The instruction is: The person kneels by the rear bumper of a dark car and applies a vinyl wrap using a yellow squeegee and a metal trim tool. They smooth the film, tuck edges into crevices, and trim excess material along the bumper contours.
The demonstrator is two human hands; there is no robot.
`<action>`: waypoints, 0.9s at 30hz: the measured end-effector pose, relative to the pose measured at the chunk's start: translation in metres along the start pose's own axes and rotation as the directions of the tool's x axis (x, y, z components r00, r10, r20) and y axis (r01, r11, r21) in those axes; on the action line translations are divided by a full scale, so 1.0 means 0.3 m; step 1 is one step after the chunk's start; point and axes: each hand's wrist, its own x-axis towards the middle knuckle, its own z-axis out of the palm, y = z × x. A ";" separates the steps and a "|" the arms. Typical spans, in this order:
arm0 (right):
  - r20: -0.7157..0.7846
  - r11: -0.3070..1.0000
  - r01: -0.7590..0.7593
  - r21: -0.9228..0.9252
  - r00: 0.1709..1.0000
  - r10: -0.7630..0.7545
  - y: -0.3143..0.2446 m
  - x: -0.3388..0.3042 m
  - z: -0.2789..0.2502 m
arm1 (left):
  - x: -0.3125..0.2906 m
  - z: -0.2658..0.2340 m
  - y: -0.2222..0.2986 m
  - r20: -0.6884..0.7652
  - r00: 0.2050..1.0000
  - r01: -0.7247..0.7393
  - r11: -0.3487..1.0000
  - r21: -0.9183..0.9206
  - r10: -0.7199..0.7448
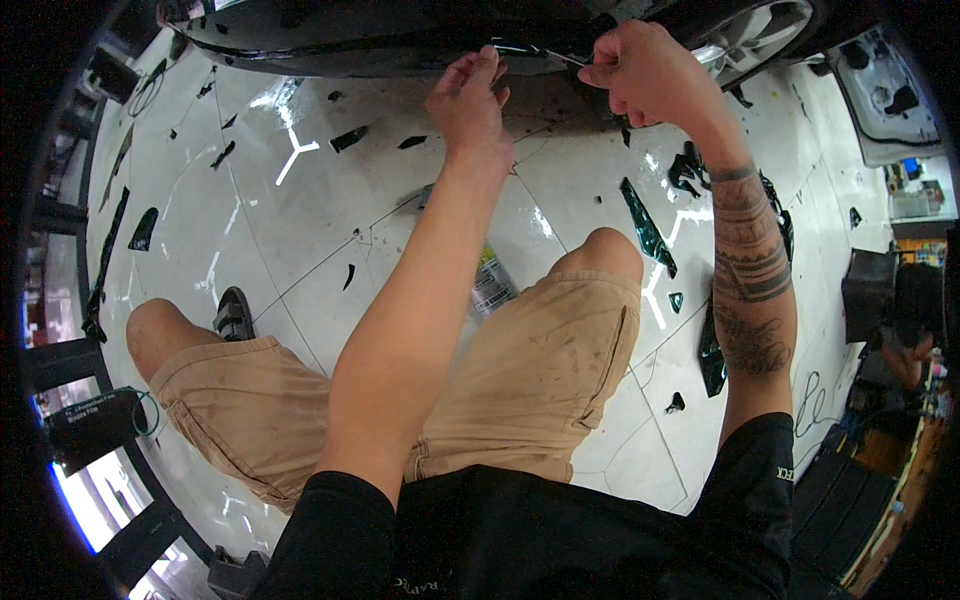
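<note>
Right hand [645,75] pinched thin shiny strip [566,58], long axis crosswise, pointing left, slightly up. Left hand [470,108] pinched narrowly near strip's far end; couldn't tell if holding.

the left hand [468,110] is raised at 12 o'clock, fingers bent and fingertips close together; the left forearm [400,310] slants up from 7 o'clock. the right hand [645,75], at 1 o'clock, has its fingers curled inward; the right forearm [752,260] (banded with dark tattoos [755,265]) rises from 4 o'clock.
</note>
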 end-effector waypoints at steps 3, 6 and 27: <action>0.301 0.991 -0.065 -0.119 0.948 0.098 0.027 -0.003 -0.050 | -0.003 0.018 -0.010 0.027 0.999 0.023 0.997 -0.071 -0.021; 0.417 0.981 -0.113 -0.161 0.892 0.171 0.089 -0.015 -0.009 | -0.006 0.037 -0.019 0.036 0.997 0.070 0.986 -0.149 -0.065; -0.187 0.991 0.088 0.102 0.980 -0.068 0.258 -0.174 0.167 | -0.023 -0.325 -0.279 -0.163 0.985 0.036 0.871 0.489 0.051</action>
